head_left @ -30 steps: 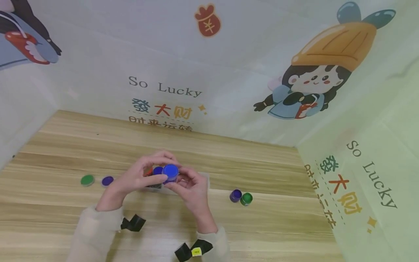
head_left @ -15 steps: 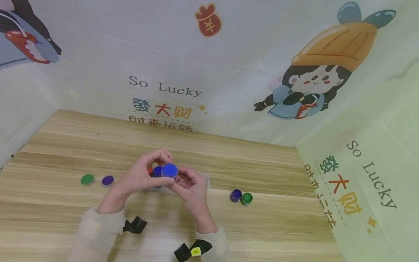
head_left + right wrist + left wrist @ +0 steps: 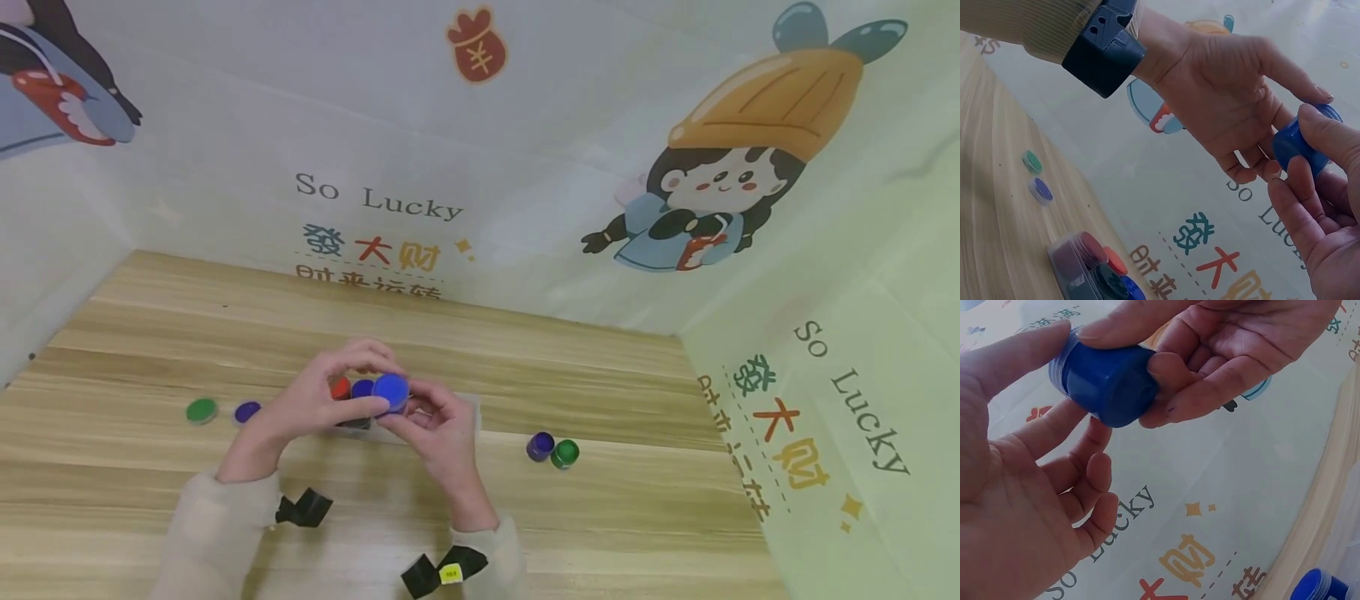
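A pale backdrop behind the table bears, above the table's rear edge, lettering, a red pouch and a cartoon figure.

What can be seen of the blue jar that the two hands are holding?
The blue jar is round, with a smooth, glossy body that looks like plastic. Its lid is on, blue on top with a see-through rim; whether it is loose, I cannot tell. The jar is tilted and held up off the wooden table. The left hand pinches the lid end, while the right hand grips the body.
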